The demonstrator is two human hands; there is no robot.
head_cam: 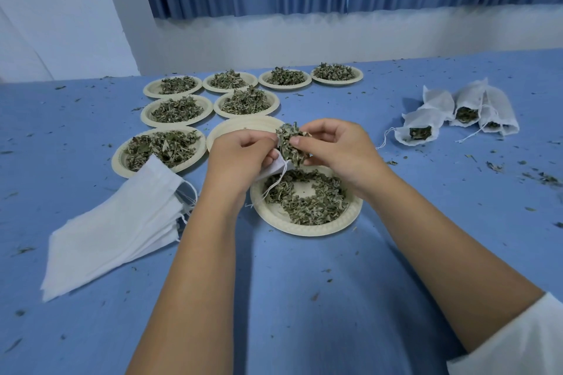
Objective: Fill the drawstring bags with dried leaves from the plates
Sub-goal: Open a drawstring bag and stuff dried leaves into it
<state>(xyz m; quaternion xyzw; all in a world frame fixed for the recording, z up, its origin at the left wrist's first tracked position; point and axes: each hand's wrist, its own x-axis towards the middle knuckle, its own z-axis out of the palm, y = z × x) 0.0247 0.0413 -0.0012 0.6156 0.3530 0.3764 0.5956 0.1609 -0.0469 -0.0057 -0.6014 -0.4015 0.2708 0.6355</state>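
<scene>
Head cam: L hand [240, 155] pinches bag [274, 166] mouth open just above the near plate [307, 230] so spills drop back in; R hand [335, 146] clamps a leaf wad [289, 143] at the mouth, prob stuffing it in. Filled bags [499, 106] parked far right, empties [115, 222] left; no labels/text visible.

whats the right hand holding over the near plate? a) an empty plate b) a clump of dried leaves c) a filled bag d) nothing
b: the right hand pinches a clump of dried leaves beside the white bag that the left hand grips, above the near plate.
</scene>
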